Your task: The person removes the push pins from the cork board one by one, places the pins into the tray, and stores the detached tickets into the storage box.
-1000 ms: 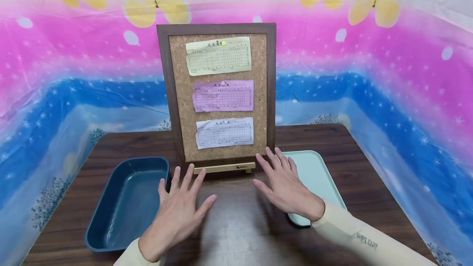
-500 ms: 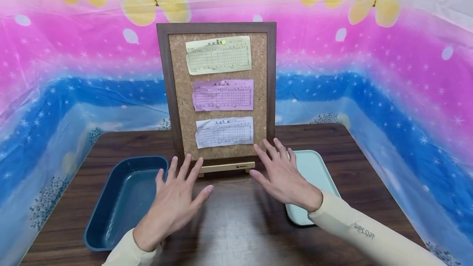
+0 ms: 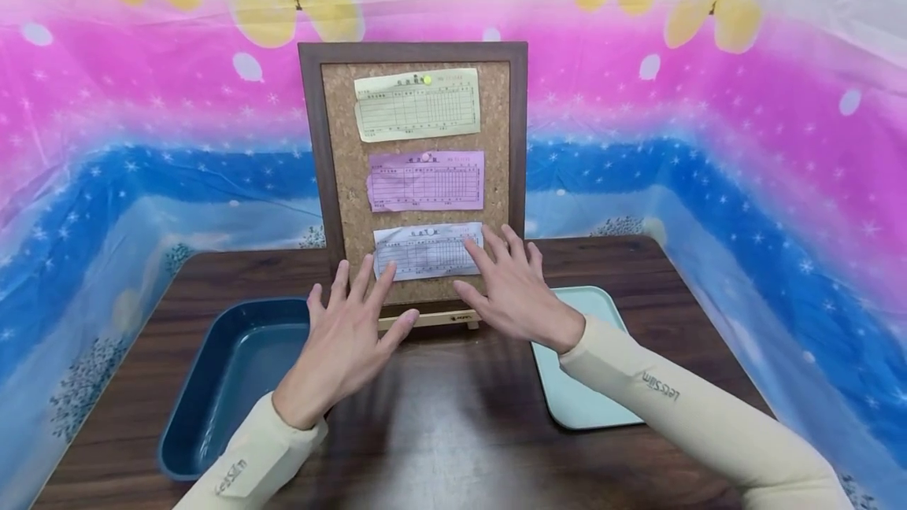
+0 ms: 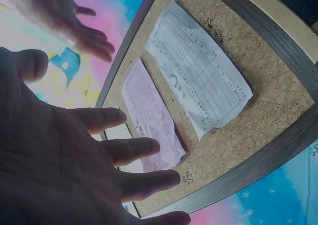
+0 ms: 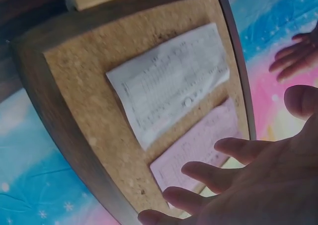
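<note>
Approach step, looks like: L hand (image 3: 347,345) & R hand (image 3: 517,290) up, fingers spread, nothing held, in front of white slip (image 3: 428,254), low on corkboard (image 3: 497,179); next move prob. calls for pinching its pin (image 5: 187,102).

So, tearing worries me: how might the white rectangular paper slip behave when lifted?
The white slip looks thin and wavy, so probably light and floppy. It might tear or swivel at the round pale pin near its top.

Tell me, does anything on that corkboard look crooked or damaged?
Slightly: in the head view, the yellow slip hangs askew, its right end higher; the pink slip and white slip have ragged left edges, perhaps torn.
</note>
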Demonstrator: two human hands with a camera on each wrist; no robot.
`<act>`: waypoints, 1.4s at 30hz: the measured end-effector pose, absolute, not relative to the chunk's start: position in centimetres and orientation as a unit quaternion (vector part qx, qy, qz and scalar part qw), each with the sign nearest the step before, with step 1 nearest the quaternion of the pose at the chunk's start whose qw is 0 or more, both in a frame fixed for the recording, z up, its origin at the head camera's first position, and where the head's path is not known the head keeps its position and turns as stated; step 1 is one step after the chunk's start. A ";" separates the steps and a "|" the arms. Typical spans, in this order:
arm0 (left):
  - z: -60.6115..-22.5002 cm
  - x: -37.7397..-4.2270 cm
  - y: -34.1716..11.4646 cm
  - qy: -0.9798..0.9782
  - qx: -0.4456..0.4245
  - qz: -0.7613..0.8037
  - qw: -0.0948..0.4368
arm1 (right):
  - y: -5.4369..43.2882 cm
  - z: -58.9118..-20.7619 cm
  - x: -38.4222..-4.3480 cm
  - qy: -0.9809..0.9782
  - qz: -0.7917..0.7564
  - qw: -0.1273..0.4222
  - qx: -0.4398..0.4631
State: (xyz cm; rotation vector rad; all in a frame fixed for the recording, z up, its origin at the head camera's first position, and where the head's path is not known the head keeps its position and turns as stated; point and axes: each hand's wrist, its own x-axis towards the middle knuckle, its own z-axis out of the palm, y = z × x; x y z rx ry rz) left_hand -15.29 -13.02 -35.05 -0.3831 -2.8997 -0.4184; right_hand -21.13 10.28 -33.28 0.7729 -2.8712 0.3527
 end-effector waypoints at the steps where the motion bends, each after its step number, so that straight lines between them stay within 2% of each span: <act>1: -35.0 -15.4 -13.0 -0.977 -0.128 -0.142 0.091 | 10.2 -33.0 -21.2 -0.957 0.118 0.071 0.256; 11: -33.9 -16.3 -13.7 -0.979 -0.112 -0.141 0.091 | 9.8 -31.3 -22.2 -0.958 0.117 0.087 0.248; 20: -32.1 -17.5 -14.3 -0.979 -0.093 -0.140 0.113 | 9.6 -30.1 -23.0 -0.959 0.120 0.089 0.240; 29: -31.0 -18.0 -15.2 -0.979 -0.080 -0.152 0.113 | 9.6 -29.4 -23.8 -0.961 0.124 0.081 0.232; 42: -30.0 -18.6 -16.1 -0.970 -0.067 -0.175 0.157 | 9.6 -28.7 -24.7 -0.957 0.138 0.100 0.234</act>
